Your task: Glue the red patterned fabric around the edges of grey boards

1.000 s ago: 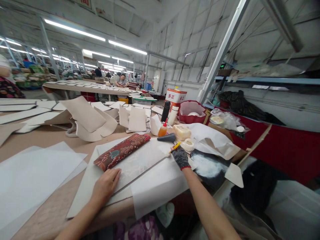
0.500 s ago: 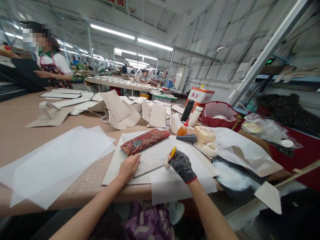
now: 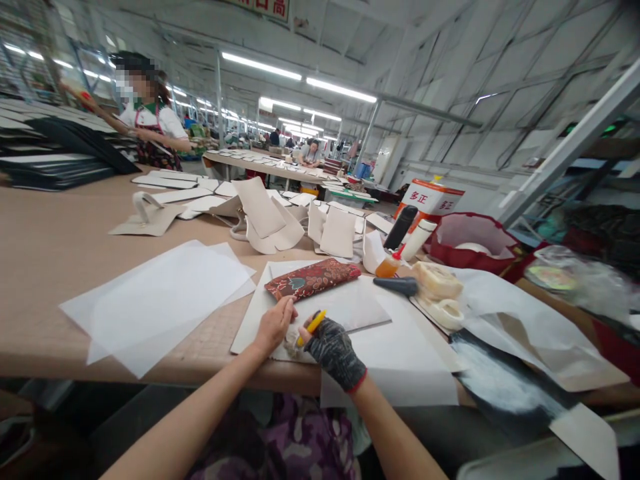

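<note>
My right hand [image 3: 335, 353], in a grey fingerless glove with a red cuff, grips a yellow-handled brush [image 3: 314, 325]. The brush's pale end is blurred, low over the near edge of a whitish board [image 3: 247, 330]. My bare left hand [image 3: 274, 327] rests just left of it, fingers drawn together; what they pinch, if anything, is hidden. Beyond the fingertips lies a long bundle in red-brown floral cloth [image 3: 313, 280]. It sits across a pale flat piece [image 3: 360, 310] with a dark edge. White paper [image 3: 395, 373] hangs over the table edge.
White sheets [image 3: 165, 300] spread on the left. Cream pieces [image 3: 260, 213] stand behind. At right are an orange-filled bottle [image 3: 389, 265], a dark cone-shaped object [image 3: 395, 286], a cream block [image 3: 437, 280], a tape roll [image 3: 447, 313], two flasks and a red bag [image 3: 473, 243]. A co-worker [image 3: 155, 130] stands at far left.
My right hand has moved left with the brush, close to my left hand. The view has swung left, so the table's things appear farther right. The co-worker's arm is now stretched out.
</note>
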{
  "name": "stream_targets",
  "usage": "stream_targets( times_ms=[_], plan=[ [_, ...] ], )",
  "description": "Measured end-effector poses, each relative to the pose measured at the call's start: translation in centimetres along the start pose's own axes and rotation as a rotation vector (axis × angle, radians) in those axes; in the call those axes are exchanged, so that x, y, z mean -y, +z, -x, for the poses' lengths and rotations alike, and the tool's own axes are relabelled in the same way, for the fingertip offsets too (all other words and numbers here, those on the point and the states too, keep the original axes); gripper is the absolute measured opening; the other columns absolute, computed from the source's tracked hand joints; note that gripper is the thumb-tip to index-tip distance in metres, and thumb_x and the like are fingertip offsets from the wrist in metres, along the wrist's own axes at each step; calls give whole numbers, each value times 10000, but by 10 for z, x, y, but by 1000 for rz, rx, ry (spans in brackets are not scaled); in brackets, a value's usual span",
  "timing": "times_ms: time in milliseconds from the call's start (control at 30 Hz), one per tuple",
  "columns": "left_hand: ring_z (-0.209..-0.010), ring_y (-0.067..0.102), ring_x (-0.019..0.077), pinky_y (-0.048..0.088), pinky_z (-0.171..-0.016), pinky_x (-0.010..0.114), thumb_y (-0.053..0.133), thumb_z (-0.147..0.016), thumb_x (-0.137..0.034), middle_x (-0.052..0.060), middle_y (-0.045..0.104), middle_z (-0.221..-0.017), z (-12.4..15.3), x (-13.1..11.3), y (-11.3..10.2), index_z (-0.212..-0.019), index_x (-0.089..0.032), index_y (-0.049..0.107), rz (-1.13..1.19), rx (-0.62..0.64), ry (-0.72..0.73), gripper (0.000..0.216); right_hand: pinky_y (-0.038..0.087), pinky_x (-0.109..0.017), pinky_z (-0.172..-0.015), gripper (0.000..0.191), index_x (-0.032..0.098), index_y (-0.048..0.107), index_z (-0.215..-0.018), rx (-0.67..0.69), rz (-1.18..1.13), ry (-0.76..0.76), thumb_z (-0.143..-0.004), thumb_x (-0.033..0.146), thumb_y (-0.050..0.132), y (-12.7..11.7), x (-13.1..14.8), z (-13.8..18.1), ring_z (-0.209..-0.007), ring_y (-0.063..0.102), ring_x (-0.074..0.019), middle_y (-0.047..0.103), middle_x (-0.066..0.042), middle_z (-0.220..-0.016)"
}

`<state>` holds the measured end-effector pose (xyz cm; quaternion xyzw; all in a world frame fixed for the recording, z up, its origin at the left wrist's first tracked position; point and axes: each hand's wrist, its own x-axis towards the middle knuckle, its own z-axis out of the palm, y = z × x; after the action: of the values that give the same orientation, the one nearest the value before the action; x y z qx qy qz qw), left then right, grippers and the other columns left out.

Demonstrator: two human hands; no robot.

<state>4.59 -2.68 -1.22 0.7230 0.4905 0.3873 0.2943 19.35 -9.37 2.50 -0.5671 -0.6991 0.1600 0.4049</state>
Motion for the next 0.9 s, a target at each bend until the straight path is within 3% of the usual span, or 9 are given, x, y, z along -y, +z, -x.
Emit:
stream_targets(
  times_ms=[300,400,500,633,767,900],
  plan=[
    [-736,616,136,454,-701,241,260,-912,-363,-11,659,-779,-6,1,-4,-1105,-223,531,-179,153,22,361,496,-271,-695,192,197,626,-750,-166,141,-6,-773,380,569,-20,-12,0,-679,631,-176,669,-61,-689],
    [-800,611,150,449,-734,245,341,-875,-304,13,663,-853,-12,-6,-12,-1012,-215,594,-281,267,87,302,495,-288,-739,201,187,631,-811,-89,103,-60,-786,368,548,-20,-17,1,-726,643,-180,686,-67,-763],
    [-829,603,178,451,-741,252,510,-753,-238,45,644,-916,-15,-20,-22,-841,-194,655,-417,456,236,175,502,-290,-706,187,185,621,-791,-43,73,0,-790,339,514,-29,-32,-2,-682,642,-173,681,-55,-737],
    [-812,604,215,452,-696,272,535,-682,-140,66,647,-846,-16,-42,-24,-685,-190,664,-615,571,314,138,501,-344,-732,245,180,599,-752,-280,141,123,-770,416,535,-65,-58,-8,-698,632,-209,662,-82,-727],
    [-700,614,215,441,-634,284,497,-681,-107,71,664,-735,-24,-50,-19,-581,-184,644,-669,585,258,194,517,-325,-708,340,188,555,-770,-435,-181,203,-727,523,588,-98,-67,0,-701,620,-193,647,-69,-764],
    [-669,618,197,414,-570,248,535,-642,-138,36,676,-698,-42,-46,-21,-621,-202,655,-665,576,189,137,505,-318,-649,366,185,545,-744,-516,-334,301,-670,529,646,-107,-63,12,-626,586,-172,612,-27,-690]
  ],
)
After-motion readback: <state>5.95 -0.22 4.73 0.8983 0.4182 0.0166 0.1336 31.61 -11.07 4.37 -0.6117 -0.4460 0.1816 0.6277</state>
